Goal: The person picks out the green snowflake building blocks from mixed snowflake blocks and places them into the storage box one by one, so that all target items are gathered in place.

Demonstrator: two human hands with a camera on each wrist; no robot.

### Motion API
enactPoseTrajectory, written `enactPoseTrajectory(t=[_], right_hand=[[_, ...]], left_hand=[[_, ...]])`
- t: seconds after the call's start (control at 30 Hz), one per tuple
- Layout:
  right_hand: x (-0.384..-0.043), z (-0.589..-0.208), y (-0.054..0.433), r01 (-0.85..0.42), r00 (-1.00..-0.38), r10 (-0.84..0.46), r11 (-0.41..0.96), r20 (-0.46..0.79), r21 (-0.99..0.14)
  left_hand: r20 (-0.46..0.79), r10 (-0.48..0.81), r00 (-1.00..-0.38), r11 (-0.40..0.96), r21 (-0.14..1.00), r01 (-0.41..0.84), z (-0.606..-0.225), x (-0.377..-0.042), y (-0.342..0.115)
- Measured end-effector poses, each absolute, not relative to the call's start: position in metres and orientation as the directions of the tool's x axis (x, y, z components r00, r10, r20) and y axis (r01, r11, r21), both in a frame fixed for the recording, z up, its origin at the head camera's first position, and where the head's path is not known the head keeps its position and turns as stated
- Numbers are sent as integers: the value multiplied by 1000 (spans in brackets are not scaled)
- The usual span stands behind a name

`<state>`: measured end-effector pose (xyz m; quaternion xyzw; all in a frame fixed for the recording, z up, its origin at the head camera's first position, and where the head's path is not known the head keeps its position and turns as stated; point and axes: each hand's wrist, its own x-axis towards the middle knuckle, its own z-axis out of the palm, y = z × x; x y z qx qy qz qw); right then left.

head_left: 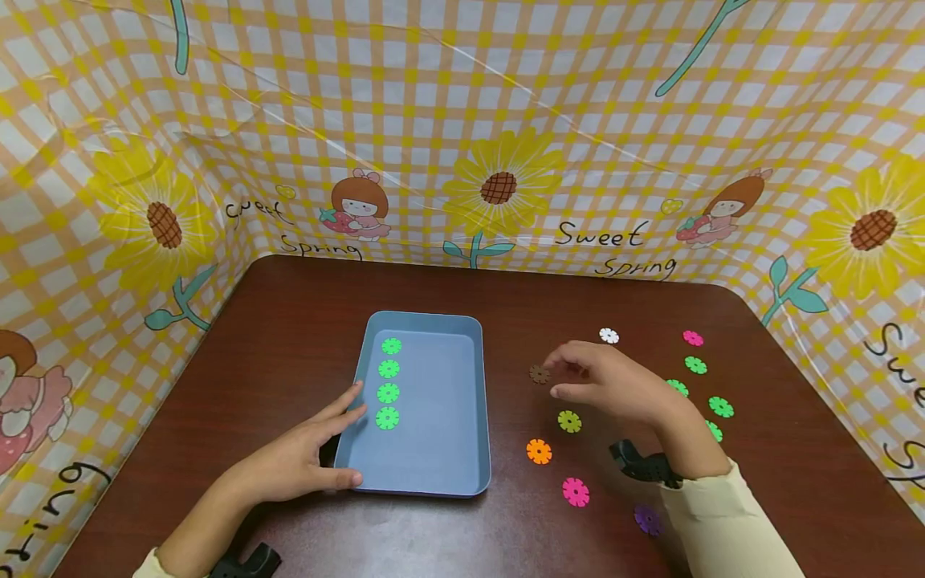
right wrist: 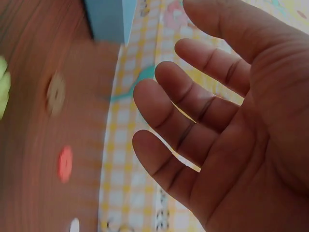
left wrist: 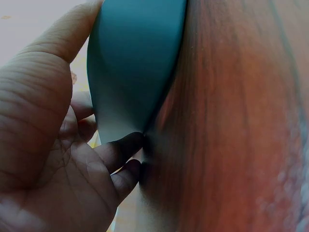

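Observation:
A blue-grey tray [head_left: 441, 449] stands left of centre, with several green notched discs [head_left: 388, 393] in a column along its left side. My left hand [head_left: 303, 457] holds the tray's left wall. Its thumb lies over the rim near the front corner, two fingertips reach over the rim, and the other fingers curl against the outside in the left wrist view. My right hand [head_left: 614, 381] hovers with loosely bent fingers and nothing in them. Its fingertips are right by a brown notched disc [head_left: 539, 374], which the right wrist view shows lying on the table beyond the fingers.
On the dark wooden table [head_left: 303, 313], around the right hand, lie a white disc [head_left: 609, 335], yellow-green disc [head_left: 569, 421], orange disc [head_left: 539, 451], pink disc [head_left: 576, 492] and purple disc [head_left: 647, 520]. More green discs [head_left: 721, 407] lie at right. A checked cloth [head_left: 433, 104] surrounds the table.

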<state>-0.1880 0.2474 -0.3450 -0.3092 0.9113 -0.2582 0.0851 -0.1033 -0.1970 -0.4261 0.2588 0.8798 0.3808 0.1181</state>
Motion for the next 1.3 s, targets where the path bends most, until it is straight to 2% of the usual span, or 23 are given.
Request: enactPoseTrajectory(t=[0.2,0.5,0.9,1.1,1.3], right_hand=[[-174,-348,286,-459,-857,-516,758,5,-464],[-158,-357,333,-403,-896,-443,809,6,-428],[-143,-367,381,-240,-955,-293,856,-47,-458],[-139,-369,396,-172,-970,-229,890,-86,-423],[-139,-374,401,-162,-969,-223,896,-104,-414]], left_hand=[[-2,551,-834,574,727,377,-428,-105,-198],[-6,548,-836,569,736,368,-428,-104,-199],[-3,551,-835,561,742,367,-426,-104,-199],[-8,550,-835,569,736,367,-425,-104,-198],[-9,551,-834,567,737,367,-426,-104,-198]])
